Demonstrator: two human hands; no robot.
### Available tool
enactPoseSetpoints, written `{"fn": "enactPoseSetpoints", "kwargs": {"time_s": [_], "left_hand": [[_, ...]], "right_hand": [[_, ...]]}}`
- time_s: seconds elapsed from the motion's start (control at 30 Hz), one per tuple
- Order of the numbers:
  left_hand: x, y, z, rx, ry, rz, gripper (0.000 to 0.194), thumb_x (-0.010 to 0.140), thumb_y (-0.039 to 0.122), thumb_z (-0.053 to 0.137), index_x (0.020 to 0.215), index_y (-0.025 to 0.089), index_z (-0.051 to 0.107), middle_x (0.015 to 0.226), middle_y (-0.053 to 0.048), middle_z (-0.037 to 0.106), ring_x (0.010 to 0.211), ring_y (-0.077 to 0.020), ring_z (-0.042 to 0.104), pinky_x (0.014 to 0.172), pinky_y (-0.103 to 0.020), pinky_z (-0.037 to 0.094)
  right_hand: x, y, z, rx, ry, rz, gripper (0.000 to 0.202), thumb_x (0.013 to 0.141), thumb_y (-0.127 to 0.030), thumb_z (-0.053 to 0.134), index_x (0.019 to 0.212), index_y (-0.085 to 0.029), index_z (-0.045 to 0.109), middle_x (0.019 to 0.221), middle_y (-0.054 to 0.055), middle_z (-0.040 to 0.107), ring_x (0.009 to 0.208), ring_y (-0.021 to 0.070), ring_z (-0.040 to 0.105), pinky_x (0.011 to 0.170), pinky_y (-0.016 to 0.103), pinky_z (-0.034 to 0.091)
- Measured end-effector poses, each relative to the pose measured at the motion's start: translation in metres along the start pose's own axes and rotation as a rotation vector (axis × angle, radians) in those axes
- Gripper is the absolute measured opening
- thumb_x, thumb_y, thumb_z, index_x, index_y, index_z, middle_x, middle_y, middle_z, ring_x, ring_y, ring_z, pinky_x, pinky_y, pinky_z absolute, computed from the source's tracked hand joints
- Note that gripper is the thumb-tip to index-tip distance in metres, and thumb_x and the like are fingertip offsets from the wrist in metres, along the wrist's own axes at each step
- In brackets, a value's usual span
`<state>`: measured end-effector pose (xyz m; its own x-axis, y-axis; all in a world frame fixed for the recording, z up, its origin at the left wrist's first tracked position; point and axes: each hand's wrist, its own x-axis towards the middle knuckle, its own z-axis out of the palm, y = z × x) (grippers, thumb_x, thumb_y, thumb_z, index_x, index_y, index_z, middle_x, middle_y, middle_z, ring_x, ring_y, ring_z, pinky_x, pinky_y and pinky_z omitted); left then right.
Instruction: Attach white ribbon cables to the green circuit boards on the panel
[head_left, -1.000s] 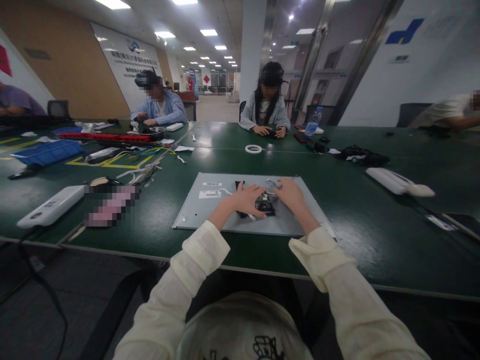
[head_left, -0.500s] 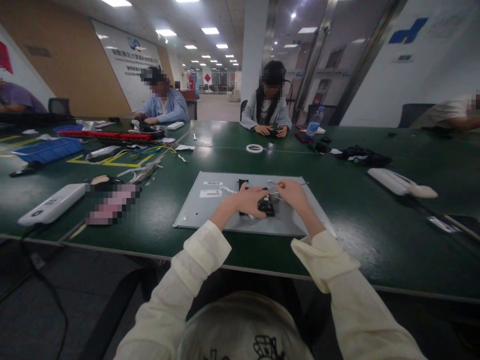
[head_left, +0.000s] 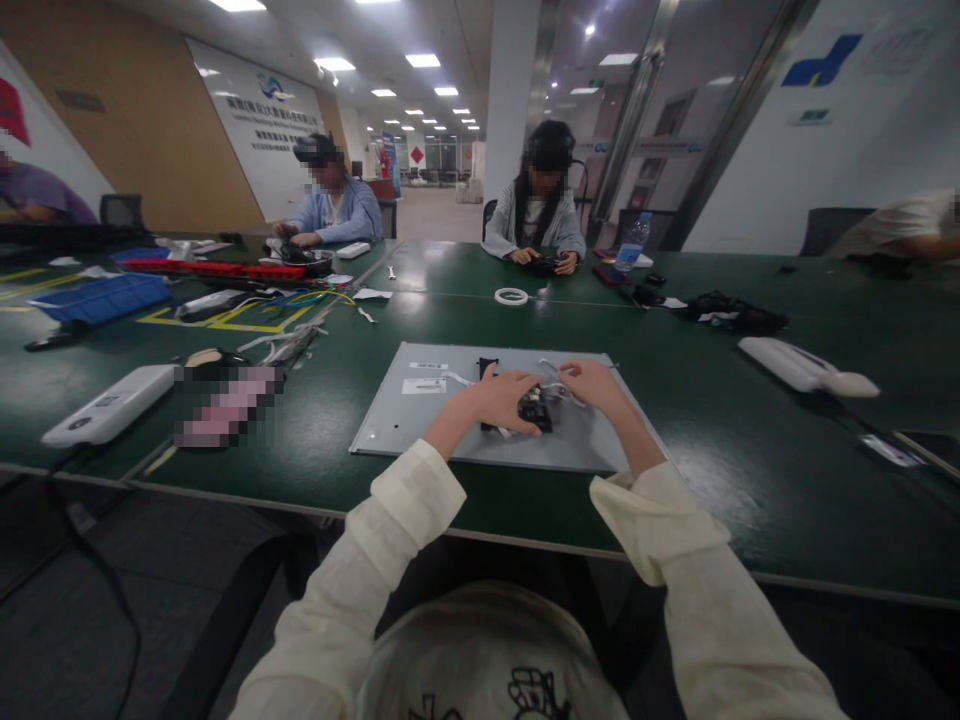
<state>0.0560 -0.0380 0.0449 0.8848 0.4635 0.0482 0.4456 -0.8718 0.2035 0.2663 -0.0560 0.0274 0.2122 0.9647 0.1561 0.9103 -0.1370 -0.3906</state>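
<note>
A flat grey metal panel (head_left: 405,425) with white labels lies on the table in front of me. On its middle sits a black electronic part (head_left: 535,412), partly covered by my left hand (head_left: 501,398), which grips it with thumb and fingers apart around it. White cables (head_left: 556,386) run from the part towards the right and left. My right hand (head_left: 591,384) is just right of the part, above the panel, its fingertips pinched on a white cable. The exact hold is partly hidden by the fingers.
White tape roll (head_left: 511,297) lies beyond the panel. At left are a white power bank (head_left: 112,405), a blurred pink item (head_left: 225,408) and a blue tray (head_left: 101,300). Another white device (head_left: 780,365) lies right. Two people (head_left: 534,200) sit across the table; others sit at the sides.
My right hand has shifted slightly right, and its fingers have changed posture around the cable. The thin line sticking out to its right no longer shows. My left hand stays on the black part.
</note>
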Motion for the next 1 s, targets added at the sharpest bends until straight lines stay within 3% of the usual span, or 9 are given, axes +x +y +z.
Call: {"fn": "enactPoseSetpoints", "kwargs": {"time_s": [0.3, 0.6, 1.0], "left_hand": [[0.000, -0.003, -0.002, -0.022, 0.071, -0.018, 0.085, 0.068, 0.063, 0.053, 0.135, 0.019, 0.025, 0.130, -0.014, 0.047, 0.120, -0.0293, 0.042, 0.103, -0.048, 0.021], [-0.002, -0.006, -0.004, -0.066, 0.146, -0.020, 0.086, 0.069, 0.063, 0.054, 0.136, 0.020, 0.023, 0.133, -0.012, 0.045, 0.121, -0.0282, 0.041, 0.102, -0.042, 0.024], [-0.001, -0.005, 0.000, -0.004, 0.009, -0.042, 0.093, 0.068, 0.063, 0.055, 0.141, 0.019, 0.016, 0.140, -0.015, 0.035, 0.128, -0.0296, 0.031, 0.106, -0.050, 0.011]], "right_hand": [[-0.005, -0.004, -0.006, 0.037, -0.012, -0.007, 0.026, 0.076, -0.030, 0.053, 0.092, -0.015, 0.068, 0.075, 0.005, 0.068, 0.070, 0.0160, 0.059, 0.061, 0.022, 0.038], [-0.006, -0.007, -0.011, 0.065, 0.027, -0.030, 0.026, 0.077, -0.032, 0.052, 0.088, -0.017, 0.069, 0.075, 0.004, 0.067, 0.072, 0.0168, 0.060, 0.063, 0.023, 0.039], [-0.008, -0.005, -0.013, -0.013, 0.047, -0.004, 0.026, 0.079, -0.029, 0.048, 0.083, -0.016, 0.070, 0.078, 0.006, 0.068, 0.077, 0.0179, 0.062, 0.070, 0.023, 0.042]]}}
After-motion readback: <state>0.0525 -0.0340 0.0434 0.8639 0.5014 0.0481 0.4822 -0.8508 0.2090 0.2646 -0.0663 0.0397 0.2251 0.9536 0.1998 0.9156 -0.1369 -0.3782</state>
